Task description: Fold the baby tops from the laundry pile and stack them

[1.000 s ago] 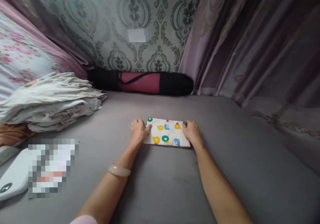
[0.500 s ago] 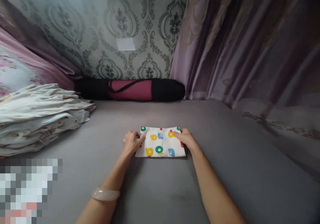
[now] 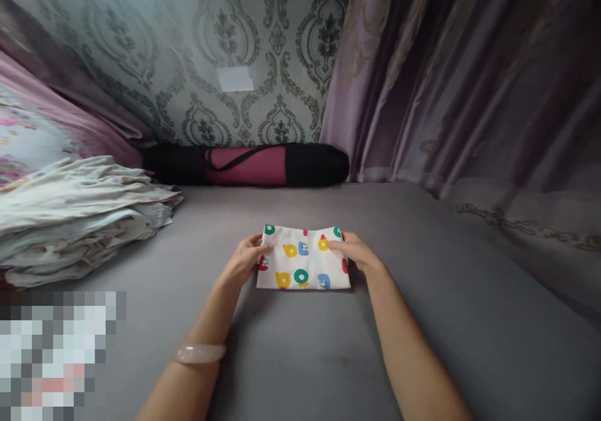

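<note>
Head view: a folded white cloth (image 3: 310,259) sits just below the middle of the frame, over the grey bed (image 3: 291,358), its printed face turned to the camera. Yellow, green, blue and red shapes are scattered over it. Its upper edge dips slightly in the centre, while the lower edge runs nearly straight; whether that edge touches the bed cannot be told.

At the cloth's left edge is the left hand (image 3: 247,256), its thumb lying on the printed face and its other fingers curled behind the edge, closed on the fabric. The right hand (image 3: 360,252) grips the opposite edge in the same manner, thumb in front, the remaining fingers partly hidden behind. Both forearms reach up from the bottom of the frame, and a pale bangle (image 3: 200,353) circles the left one.

Farther out, a pile of light, crumpled fabric (image 3: 84,218) lies at the left of the frame, above a pixelated patch in the lower left corner that cannot be made out. Beyond the cloth, a long black and dark pink bag (image 3: 246,166) with a black strap lies along the foot of the patterned wall (image 3: 159,45), which bears a small white plate (image 3: 235,79) at upper centre. A purple curtain (image 3: 469,83) hangs at upper right.
</note>
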